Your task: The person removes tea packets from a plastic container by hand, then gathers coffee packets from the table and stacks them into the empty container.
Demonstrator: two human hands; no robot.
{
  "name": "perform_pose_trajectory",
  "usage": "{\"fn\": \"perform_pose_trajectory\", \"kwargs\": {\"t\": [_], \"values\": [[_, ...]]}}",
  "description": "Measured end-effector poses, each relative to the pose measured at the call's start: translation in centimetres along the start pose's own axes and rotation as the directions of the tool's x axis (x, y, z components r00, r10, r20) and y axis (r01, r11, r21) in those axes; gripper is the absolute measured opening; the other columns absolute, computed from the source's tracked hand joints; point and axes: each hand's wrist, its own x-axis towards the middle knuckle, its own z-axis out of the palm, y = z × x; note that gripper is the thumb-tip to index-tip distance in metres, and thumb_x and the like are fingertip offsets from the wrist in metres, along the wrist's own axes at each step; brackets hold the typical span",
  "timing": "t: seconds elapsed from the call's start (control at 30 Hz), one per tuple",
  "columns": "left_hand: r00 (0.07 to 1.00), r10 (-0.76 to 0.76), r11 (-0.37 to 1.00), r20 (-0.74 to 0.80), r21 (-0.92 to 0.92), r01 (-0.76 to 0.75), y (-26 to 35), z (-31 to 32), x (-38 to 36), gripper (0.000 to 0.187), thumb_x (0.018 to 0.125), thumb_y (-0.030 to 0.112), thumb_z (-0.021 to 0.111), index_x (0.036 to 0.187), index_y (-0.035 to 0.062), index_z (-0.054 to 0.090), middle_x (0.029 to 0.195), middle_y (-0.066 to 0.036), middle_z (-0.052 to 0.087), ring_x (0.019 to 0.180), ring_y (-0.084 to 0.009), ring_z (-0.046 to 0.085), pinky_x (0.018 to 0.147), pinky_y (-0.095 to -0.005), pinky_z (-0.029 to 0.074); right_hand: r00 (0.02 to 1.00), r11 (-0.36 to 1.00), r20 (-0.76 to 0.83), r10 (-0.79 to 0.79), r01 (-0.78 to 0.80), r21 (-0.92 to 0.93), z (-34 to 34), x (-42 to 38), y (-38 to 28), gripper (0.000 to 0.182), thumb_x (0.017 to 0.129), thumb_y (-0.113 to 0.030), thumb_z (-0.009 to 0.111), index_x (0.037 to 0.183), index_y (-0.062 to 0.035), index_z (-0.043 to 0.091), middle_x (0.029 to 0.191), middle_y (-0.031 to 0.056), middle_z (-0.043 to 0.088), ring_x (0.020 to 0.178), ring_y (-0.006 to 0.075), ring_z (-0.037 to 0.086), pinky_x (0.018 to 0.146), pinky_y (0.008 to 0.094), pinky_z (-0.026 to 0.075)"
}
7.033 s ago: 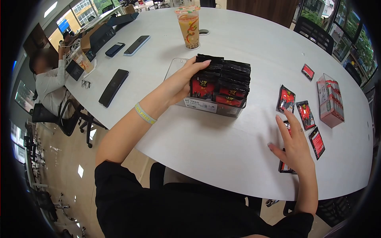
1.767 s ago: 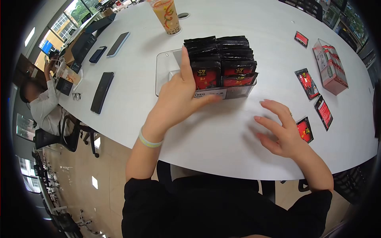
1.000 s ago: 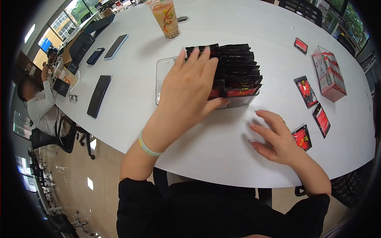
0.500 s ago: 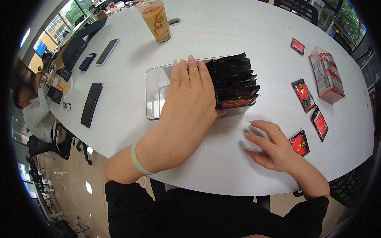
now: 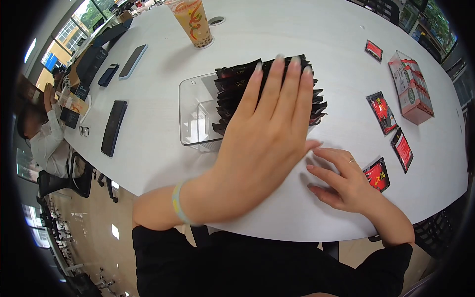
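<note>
My left hand (image 5: 269, 133) lies flat with its fingers stretched over the right part of a row of black packets (image 5: 232, 94). The packets stand upright in a clear plastic box (image 5: 192, 111), whose left end shows bare. Part of the row is hidden under the hand. To the right, my right hand (image 5: 349, 185) rests on the white table (image 5: 277, 213) with fingers apart and nothing between them. A red and black packet (image 5: 378, 175) lies just behind its wrist, partly covered.
Two more packets (image 5: 382, 113) (image 5: 402, 150) and a small red one (image 5: 374, 50) lie right. Beyond them stands a clear box of red packets (image 5: 413, 89). A drink cup (image 5: 192, 22), phones (image 5: 132, 62) and a black case (image 5: 114, 128) are left. A person (image 5: 44, 131) sits far left.
My left hand has moved right across the packets, uncovering the left part of the row. My right hand has stayed nearly where it was. The seated person's hand has risen slightly.
</note>
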Motion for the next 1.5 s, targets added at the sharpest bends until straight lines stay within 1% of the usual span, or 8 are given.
{"fn": "perform_pose_trajectory", "kwargs": {"t": [0.1,0.6,0.67,0.8,1.0,1.17,1.3,1.5], "values": [[0.987,0.13,0.985,-0.094,0.126,-0.118,-0.7,2.8,1.1,0.069,0.077,0.041,0.06,0.121,-0.008,0.043,0.125,-0.024,0.045,0.118,-0.0357,0.043,0.099,-0.0406,0.034,1.0,1.0,-0.002,0.0,0.0,-0.009,0.0,0.0,-0.2,0.042,0.065,-0.01,0.071,0.105,-0.0041,0.058,0.116,0.0178,0.049,0.103,0.0314,0.052,0.083,0.0385,0.042],[0.988,0.054,0.998,-0.143,-0.013,-0.057,-1.0,2.8,1.1,0.043,0.081,0.023,0.06,0.112,-0.0053,0.051,0.115,-0.021,0.053,0.111,-0.0358,0.049,0.1,-0.0453,0.031,0.999,0.985,-0.027,0.04,-0.044,-0.164,-2.5,-0.2,0.6,0.045,0.068,-0.014,0.071,0.109,-0.0041,0.056,0.115,0.0168,0.049,0.104,0.031,0.051,0.085,0.0382,0.041],[0.987,0.031,0.999,-0.158,0.043,-0.024,-0.7,1.9,1.1,0.045,0.08,0.024,0.061,0.114,-0.0047,0.051,0.116,-0.02,0.053,0.114,-0.0358,0.046,0.102,-0.0488,0.024,0.936,0.899,-0.007,0.352,-0.34,-0.277,-4.3,-0.6,0.3,0.054,0.068,-0.021,0.072,0.116,-0.0048,0.052,0.121,0.0203,0.046,0.112,0.0361,0.046,0.091,0.0409,0.039],[0.998,0.034,0.999,-0.06,-0.022,-0.035,-1.1,2.0,1.0,0.052,0.082,0.027,0.057,0.121,-0.0047,0.045,0.125,-0.021,0.046,0.118,-0.0372,0.041,0.104,-0.0496,0.019,0.657,0.651,0.176,0.733,-0.604,-0.46,-8.4,-2.9,1.0,0.093,0.057,-0.048,0.076,0.133,-0.0124,0.037,0.137,0.025,0.03,0.128,0.0425,0.026,0.1,0.0467,0.031],[0.998,0.065,0.996,-0.018,-0.067,-0.066,-1.6,1.7,1.1,0.059,0.081,0.029,0.06,0.126,-0.0031,0.039,0.129,-0.022,0.042,0.121,-0.0377,0.039,0.103,-0.0496,0.022,0.607,0.622,0.183,0.773,-0.671,-0.404,-7.9,-3.3,5.1,0.106,0.049,-0.062,0.073,0.136,-0.0144,0.033,0.141,0.0222,0.022,0.132,0.0391,0.016,0.104,0.0572,0.013],[0.911,0.266,0.952,-0.315,-0.064,-0.3,0.8,2.8,-0.6,0.043,0.074,0.03,0.065,0.109,0.0059,0.058,0.123,-0.013,0.052,0.121,-0.0293,0.043,0.104,-0.0499,0.023,0.763,0.723,-0.044,0.645,-0.627,-0.29,-7.1,-2.6,7.1,0.085,0.066,-0.056,0.067,0.133,-0.0129,0.037,0.142,0.019,0.023,0.133,0.0325,0.018,0.105,0.056,0.007],[0.843,0.492,0.762,-0.216,-0.361,-0.537,3.7,6.0,-3.8,0.049,0.084,0.042,0.051,0.117,0.0059,0.052,0.13,-0.014,0.045,0.125,-0.0304,0.037,0.106,-0.0501,0.019,0.813,0.766,-0.111,0.571,-0.577,-0.285,-7.7,-0.3,13.5,0.062,0.08,-0.043,0.058,0.129,-0.0079,0.042,0.141,0.0225,0.025,0.132,0.0355,0.021,0.106,0.0498,0.015],[0.86,0.479,0.615,-0.179,-0.63,-0.474,6.3,10.3,-1.3,0.063,0.086,0.05,0.042,0.12,-0.0022,0.047,0.14,-0.02,0.027,0.132,-0.0338,0.02,0.106,-0.0519,0.014,0.723,0.605,-0.244,0.646,-0.68,-0.414,-8.4,4.0,26.3,0.06,0.086,-0.047,0.048,0.13,-0.0065,0.041,0.141,0.0231,0.022,0.132,0.0384,0.019,0.105,0.0417,0.021]]}}
